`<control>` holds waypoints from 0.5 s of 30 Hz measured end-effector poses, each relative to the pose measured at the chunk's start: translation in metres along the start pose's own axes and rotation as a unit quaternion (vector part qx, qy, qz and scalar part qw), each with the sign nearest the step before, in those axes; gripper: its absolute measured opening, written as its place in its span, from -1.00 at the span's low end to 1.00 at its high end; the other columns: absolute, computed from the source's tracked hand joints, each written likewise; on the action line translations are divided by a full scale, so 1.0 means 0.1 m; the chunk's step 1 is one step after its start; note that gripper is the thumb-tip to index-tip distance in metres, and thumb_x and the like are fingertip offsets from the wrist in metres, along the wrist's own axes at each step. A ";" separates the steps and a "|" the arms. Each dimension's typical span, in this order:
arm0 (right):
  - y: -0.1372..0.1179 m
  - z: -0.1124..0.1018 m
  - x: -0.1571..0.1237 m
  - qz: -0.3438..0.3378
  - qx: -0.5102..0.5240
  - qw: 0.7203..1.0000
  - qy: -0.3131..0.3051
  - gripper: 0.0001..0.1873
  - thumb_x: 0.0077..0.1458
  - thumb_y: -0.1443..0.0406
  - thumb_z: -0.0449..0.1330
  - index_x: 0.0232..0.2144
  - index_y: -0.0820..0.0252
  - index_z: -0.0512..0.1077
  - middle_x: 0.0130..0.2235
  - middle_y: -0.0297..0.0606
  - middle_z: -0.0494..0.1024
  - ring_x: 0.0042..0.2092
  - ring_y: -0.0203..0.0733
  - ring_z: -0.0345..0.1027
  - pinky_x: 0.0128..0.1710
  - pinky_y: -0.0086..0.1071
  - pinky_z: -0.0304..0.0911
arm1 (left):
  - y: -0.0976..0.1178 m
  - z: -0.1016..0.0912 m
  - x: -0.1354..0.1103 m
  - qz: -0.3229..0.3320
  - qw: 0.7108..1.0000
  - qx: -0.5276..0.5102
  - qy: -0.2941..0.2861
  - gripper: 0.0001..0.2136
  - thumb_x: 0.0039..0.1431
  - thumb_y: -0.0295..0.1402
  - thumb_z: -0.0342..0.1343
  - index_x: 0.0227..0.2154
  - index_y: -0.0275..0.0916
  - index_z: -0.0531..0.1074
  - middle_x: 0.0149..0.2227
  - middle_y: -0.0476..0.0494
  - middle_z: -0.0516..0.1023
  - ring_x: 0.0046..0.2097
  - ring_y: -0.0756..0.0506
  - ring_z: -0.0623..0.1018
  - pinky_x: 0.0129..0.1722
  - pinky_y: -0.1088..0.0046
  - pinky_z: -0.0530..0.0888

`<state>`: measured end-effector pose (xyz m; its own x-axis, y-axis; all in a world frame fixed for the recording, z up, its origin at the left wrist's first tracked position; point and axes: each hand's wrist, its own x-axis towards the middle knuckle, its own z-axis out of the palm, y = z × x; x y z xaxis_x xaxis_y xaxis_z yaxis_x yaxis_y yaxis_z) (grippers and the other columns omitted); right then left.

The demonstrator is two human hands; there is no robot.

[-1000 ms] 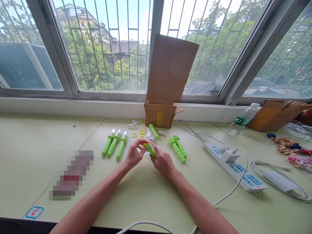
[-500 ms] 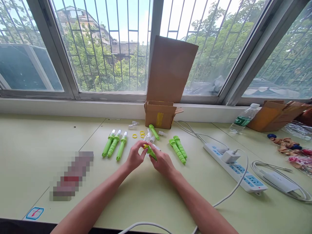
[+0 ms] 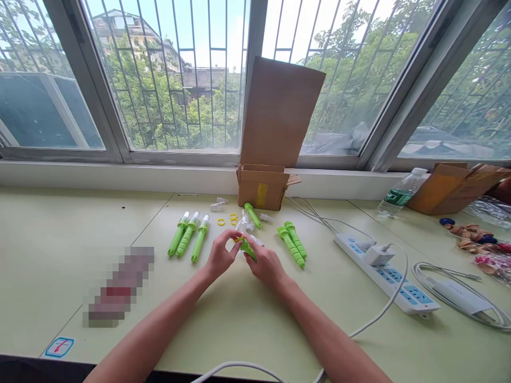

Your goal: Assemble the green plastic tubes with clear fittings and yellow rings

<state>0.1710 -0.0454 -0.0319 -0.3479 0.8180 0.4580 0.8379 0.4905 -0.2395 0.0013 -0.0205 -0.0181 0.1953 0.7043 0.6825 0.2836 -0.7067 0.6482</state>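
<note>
My left hand (image 3: 222, 252) pinches a yellow ring (image 3: 238, 240) between thumb and fingertips. Right beside it, my right hand (image 3: 268, 266) is closed around a green plastic tube (image 3: 248, 250), with the ring at the tube's upper end. Whether the ring sits on the tube or only touches it I cannot tell. Behind my hands lie clear plastic caps (image 3: 244, 219), partly hidden by my fingers. More yellow rings (image 3: 233, 218) rest to the left of them. Another green tube (image 3: 253, 216) leans near the cardboard box.
Three green tubes with clear tops (image 3: 187, 234) lie at left, two ribbed green tubes (image 3: 292, 244) at right. An open cardboard box (image 3: 263, 187) stands by the window. Further right are a power strip (image 3: 387, 276), coiled cable (image 3: 459, 295) and water bottle (image 3: 401, 192).
Both hands hold nearly the same place and grip; the ring and tube have barely shifted. The whole view has moved very slightly.
</note>
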 end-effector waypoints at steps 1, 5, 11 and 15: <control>0.00 0.00 0.00 0.003 0.000 1.000 -0.001 -0.35 0.14 0.32 0.03 0.27 0.13 0.02 0.10 -0.14 0.42 -0.15 -0.07 0.47 -0.27 -0.33 0.35 | 0.00 0.00 0.00 0.005 1.000 0.006 0.002 -0.87 0.14 -0.40 0.09 -0.23 -0.20 0.39 -0.24 -0.12 0.51 -0.21 -0.06 0.51 -0.16 0.34 0.47; -0.01 0.01 0.01 0.012 0.009 1.000 0.001 -0.39 0.15 0.29 0.02 0.25 0.13 0.04 0.06 -0.14 0.46 -0.20 -0.06 0.48 -0.29 -0.33 0.34 | 0.01 0.00 0.00 0.029 0.999 0.040 0.011 -0.92 0.15 -0.40 0.08 -0.27 -0.18 0.39 -0.25 -0.12 0.48 -0.16 -0.10 0.49 -0.13 0.31 0.45; -0.03 -0.02 0.01 0.024 0.029 0.999 0.008 -0.38 0.15 0.29 0.02 0.25 0.09 0.02 -0.03 -0.19 0.53 -0.26 -0.07 0.49 -0.34 -0.35 0.32 | 0.03 -0.05 0.02 0.048 0.995 0.083 -0.001 -0.91 0.12 -0.40 0.11 -0.29 -0.17 0.39 -0.29 -0.11 0.48 -0.15 -0.15 0.43 -0.08 0.21 0.39; 0.00 -0.04 0.01 0.030 0.034 0.999 0.017 -0.37 0.14 0.31 0.03 0.25 0.07 0.02 -0.06 -0.21 0.55 -0.26 -0.08 0.49 -0.35 -0.37 0.31 | 0.02 -0.07 0.04 0.045 0.995 0.083 -0.019 -0.88 0.11 -0.39 0.12 -0.26 -0.17 0.39 -0.30 -0.11 0.48 -0.16 -0.15 0.43 -0.10 0.22 0.39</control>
<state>0.1725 -0.0454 -0.0278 -0.2826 0.8364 0.4696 0.8262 0.4610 -0.3239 -0.0043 -0.0195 -0.0119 0.2603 0.6434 0.7200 0.4135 -0.7481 0.5190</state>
